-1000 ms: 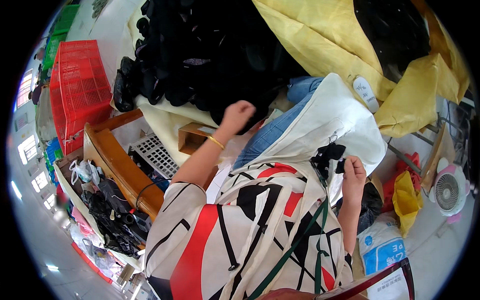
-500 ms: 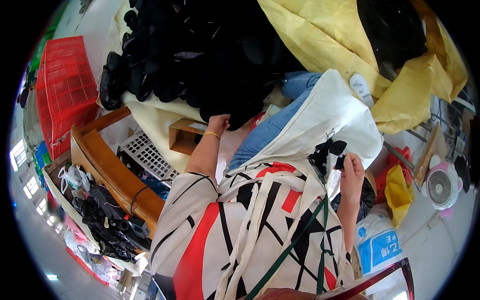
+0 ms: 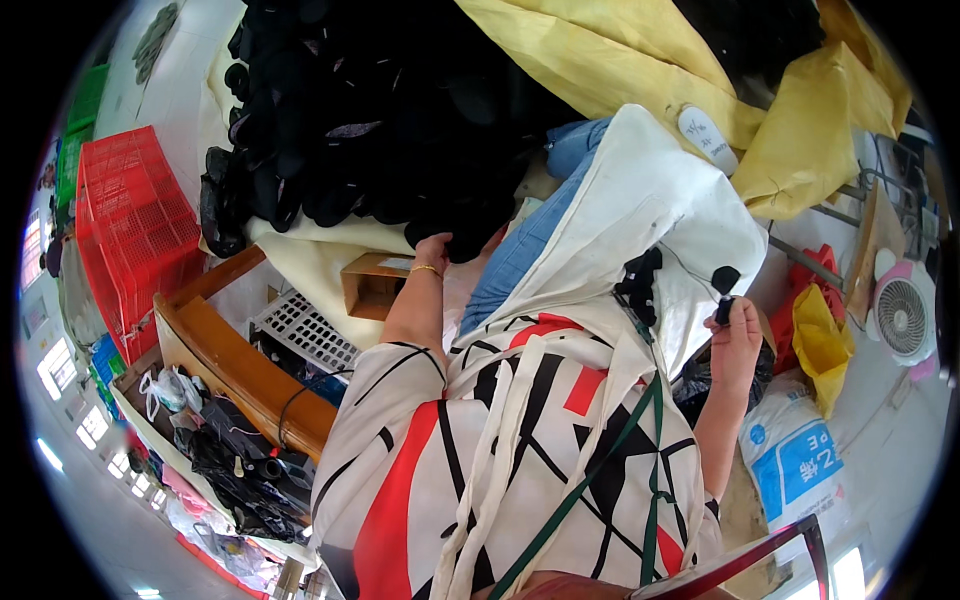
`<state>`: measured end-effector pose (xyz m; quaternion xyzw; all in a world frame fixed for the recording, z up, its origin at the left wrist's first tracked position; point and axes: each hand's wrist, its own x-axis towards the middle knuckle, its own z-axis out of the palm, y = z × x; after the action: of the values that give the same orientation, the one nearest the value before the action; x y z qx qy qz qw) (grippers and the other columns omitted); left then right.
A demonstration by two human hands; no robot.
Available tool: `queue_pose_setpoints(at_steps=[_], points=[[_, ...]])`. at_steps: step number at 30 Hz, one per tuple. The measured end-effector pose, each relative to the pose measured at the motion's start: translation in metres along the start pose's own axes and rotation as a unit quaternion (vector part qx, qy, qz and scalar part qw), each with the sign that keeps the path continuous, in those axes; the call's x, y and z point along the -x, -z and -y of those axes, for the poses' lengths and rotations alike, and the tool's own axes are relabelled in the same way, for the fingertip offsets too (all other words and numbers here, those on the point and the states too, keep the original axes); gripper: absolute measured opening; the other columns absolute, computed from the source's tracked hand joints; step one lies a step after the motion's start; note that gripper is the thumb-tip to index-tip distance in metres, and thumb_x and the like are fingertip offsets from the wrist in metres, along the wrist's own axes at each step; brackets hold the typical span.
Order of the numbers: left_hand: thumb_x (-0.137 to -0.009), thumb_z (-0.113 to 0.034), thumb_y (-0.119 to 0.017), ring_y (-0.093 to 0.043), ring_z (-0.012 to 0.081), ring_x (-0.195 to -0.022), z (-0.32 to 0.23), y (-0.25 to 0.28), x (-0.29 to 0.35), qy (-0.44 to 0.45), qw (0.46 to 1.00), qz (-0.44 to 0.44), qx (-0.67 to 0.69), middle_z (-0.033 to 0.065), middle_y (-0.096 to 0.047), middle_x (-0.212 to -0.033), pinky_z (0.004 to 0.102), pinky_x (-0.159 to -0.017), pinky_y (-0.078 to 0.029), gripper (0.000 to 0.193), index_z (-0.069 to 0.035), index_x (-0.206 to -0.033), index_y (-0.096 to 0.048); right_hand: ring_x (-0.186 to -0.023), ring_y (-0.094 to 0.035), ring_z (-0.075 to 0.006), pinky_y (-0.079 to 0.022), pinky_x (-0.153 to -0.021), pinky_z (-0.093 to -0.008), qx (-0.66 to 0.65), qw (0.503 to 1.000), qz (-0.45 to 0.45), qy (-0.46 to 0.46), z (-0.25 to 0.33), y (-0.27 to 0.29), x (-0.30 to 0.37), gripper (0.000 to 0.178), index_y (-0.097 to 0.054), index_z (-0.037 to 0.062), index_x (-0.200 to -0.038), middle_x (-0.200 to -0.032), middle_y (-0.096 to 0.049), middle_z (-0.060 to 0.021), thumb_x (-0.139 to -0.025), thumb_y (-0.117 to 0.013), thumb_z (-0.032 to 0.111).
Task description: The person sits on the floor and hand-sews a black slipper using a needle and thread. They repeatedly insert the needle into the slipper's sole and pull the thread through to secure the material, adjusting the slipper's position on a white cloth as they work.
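Observation:
My left hand [image 3: 431, 252] reaches to the near edge of a large heap of soft black fabric pieces [image 3: 380, 130]. Its fingertips meet black cloth, and whether they grip a piece is hidden. At the right, my right hand [image 3: 738, 326] pinches a small black object with a pale edge [image 3: 723, 308]. A rounded black piece [image 3: 725, 278] sits just above it, and I cannot tell if the two are joined. Over my lap, a white cloth [image 3: 660, 190] carries a bunch of black pieces [image 3: 638, 285], with a thin dark line running from it toward the right hand.
An open cardboard box [image 3: 372, 285] stands by my left wrist. Further left are a wooden frame [image 3: 235, 355], a white perforated basket [image 3: 305, 328] and red crates [image 3: 140, 220]. Yellow sheeting [image 3: 640, 50] lies ahead; a pink-and-white fan [image 3: 902, 312] stands at the right.
My right hand has moved outward to the right, away from the black bunch, with the small black object still pinched. The left hand stays at the heap's edge. The whole view has shifted slightly.

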<state>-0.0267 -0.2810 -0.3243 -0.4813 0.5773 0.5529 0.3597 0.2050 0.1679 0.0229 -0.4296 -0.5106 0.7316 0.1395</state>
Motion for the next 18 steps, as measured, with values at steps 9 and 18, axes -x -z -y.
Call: queue_pose_setpoints(at_steps=[9, 18], points=[[-0.08, -0.01, -0.071, -0.045, 0.0032, -0.064, -0.091, -0.065, 0.16, -0.283, 0.927, 0.133, -0.208, -0.0079, -0.051, -0.065, 0.0243, -0.057, -0.035, 0.019, -0.012, -0.064, -0.061, -0.072, -0.06, -0.0129, -0.055, -0.07, -0.0308, -0.159, 0.987, -0.032, 0.021, -0.009, 0.026, -0.015, 0.015, -0.06, 0.0048, -0.1, -0.08, -0.063, -0.0033, -0.102, -0.056, 0.019], [-0.082, -0.005, -0.072, -0.048, 0.0013, -0.067, -0.21, -0.171, 0.278, -0.379, 0.876, 0.257, -0.154, -0.0085, -0.056, -0.071, 0.0194, -0.062, -0.036, 0.012, -0.01, -0.074, -0.064, -0.07, -0.06, -0.0122, -0.055, -0.069, -0.03, -0.218, 0.971, -0.087, 0.042, -0.02, 0.044, -0.007, 0.016, -0.061, 0.0055, -0.1, -0.079, -0.063, -0.0017, -0.103, -0.055, 0.02]])
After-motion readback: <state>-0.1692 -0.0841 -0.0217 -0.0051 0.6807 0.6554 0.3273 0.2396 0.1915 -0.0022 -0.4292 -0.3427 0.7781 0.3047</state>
